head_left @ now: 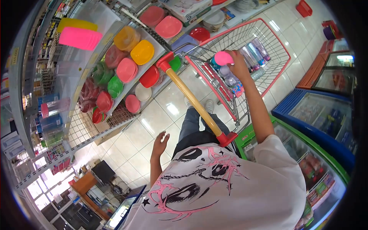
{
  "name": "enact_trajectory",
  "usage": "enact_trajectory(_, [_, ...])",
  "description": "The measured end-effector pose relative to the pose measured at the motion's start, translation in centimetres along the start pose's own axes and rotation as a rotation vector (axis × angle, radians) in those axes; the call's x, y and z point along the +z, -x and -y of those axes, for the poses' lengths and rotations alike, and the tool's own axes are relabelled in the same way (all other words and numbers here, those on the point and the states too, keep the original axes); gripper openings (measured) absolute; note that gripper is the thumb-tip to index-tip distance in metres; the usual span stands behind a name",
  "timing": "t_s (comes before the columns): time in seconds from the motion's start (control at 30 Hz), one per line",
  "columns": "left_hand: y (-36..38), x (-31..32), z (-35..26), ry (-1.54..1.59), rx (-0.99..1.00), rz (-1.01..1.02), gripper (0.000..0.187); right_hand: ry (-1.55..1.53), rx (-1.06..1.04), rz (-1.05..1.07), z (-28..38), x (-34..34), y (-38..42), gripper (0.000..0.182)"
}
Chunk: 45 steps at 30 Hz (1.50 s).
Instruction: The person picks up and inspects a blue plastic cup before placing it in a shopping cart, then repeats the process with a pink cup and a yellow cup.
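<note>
Pink item [223, 58] is gripped in the right hand [239, 66], at the left side of the cart [286, 50], just left of clear bottles [251, 56]. Left hand [160, 144] hangs partly open, fingers loosely curled, left of the handle [191, 100]. Bowls [142, 52] stand left of the cart.

Looked forward and down from the head, close over the shirt [218, 184], above and behind the grip of the right hand [238, 64], taking in the cart [193, 101] around it.

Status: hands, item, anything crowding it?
Right hand on round pink item, over red-trimmed metal cart. Left hand empty, off cart. Clear plastic bottles close by.
</note>
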<state>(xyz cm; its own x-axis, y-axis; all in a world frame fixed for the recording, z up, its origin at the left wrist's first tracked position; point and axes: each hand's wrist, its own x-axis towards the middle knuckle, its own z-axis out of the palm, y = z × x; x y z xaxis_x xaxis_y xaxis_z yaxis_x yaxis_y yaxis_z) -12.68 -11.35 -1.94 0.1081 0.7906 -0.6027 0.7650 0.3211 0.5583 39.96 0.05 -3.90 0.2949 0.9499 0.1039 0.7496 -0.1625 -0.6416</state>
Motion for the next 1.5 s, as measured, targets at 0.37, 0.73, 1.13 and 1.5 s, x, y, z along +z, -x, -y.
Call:
enact_trajectory(0.37, [15.3, 9.2, 25.4, -0.03, -0.195, 0.174, 0.05, 0.379, -0.189, 0.46, -2.2, 8.0, -4.5, 0.055])
enact_trajectory(0.73, [15.4, 6.6, 17.1, 0.136, -0.211, 0.091, 0.048, 0.387, -0.091, 0.496, -4.0, 11.3, -4.2, 0.063])
enact_trajectory(1.13, [8.3, 3.8, 14.8, 0.602, -0.549, 0.0, 0.043, 0.115, -0.066, 0.112, -3.9, 10.1, -2.2, 0.059])
enact_trajectory(1.5, [-0.8, 0.6, 13.9, 0.073, -0.312, 0.121, 0.028, -0.502, 0.548, 0.037, 5.2, 0.8, 3.4, 0.027])
